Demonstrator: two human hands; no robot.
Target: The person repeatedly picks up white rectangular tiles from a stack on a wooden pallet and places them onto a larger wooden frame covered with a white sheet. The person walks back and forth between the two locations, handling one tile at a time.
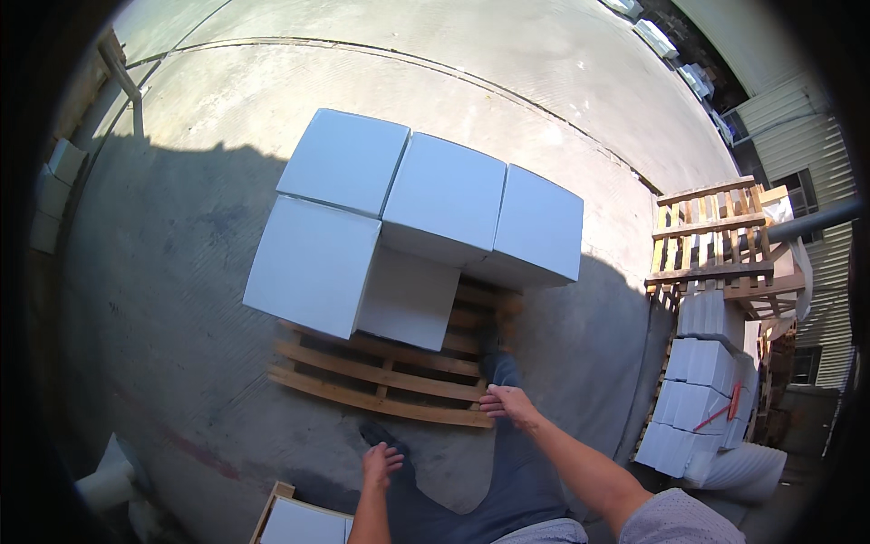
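Note:
Several white boxes stand in front of me on a wooden pallet [381, 385]. Three of them, a left box [344, 161], a middle box [446, 190] and a right box [541, 218], form the far row. Nearer, a box [313, 265] sits at the left, and beside it a lower box [408, 295] has its top well beneath the others. My right hand [509, 404] hovers over the pallet's near right corner, empty, with loosely bent fingers. Lower down, my left hand [382, 464] hangs near my left shoe, its fingers apart and holding nothing.
Slatted pallets [711, 227] and stacked white packages [693, 390] line the right side, with a red tool [725, 408] on top and a white roll [748, 471] beside them. Another white box [304, 521] lies at the bottom edge. A pale pipe [109, 485] shows lower left.

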